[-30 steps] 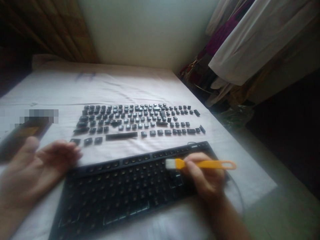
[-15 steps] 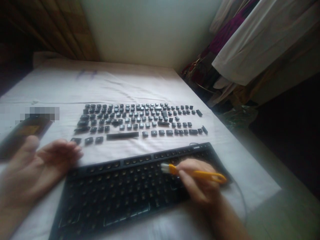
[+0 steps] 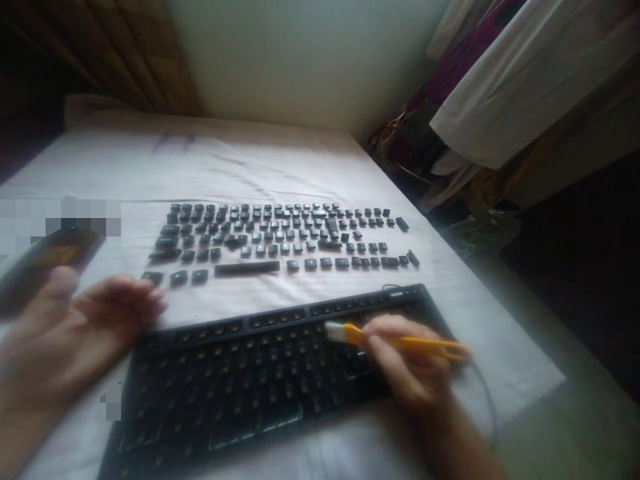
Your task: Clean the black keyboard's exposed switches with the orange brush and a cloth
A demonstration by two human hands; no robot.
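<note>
A black keyboard (image 3: pixel 240 380) with its keycaps off lies slanted on the white cloth in front of me. My right hand (image 3: pixel 413 357) grips a yellow-handled brush (image 3: pixel 425 345), and the pale bristles are over or on the upper middle of the keyboard; contact is hard to tell. My left hand (image 3: pixel 85 327) is palm up with fingers apart and slightly curled, beside the keyboard's upper left corner, holding nothing. Beyond the keyboard, rows of loose black keycaps (image 3: pixel 273 232) are laid out in keyboard order, with the long spacebar (image 3: pixel 247 268) in the nearest row.
A dark, rounded object (image 3: pixel 55 257), partly blurred out, lies left of the keycaps. White cloth (image 3: pixel 280 160) covers the table, whose right edge drops to the floor. Clothes (image 3: pixel 505 87) hang at the right. The keyboard's cable (image 3: pixel 487 393) runs off its right side.
My right hand has shifted slightly right with the brush, its bristles moving a little right across the keyboard. My left hand stays nearly where it was. The camera view has shifted slightly.
</note>
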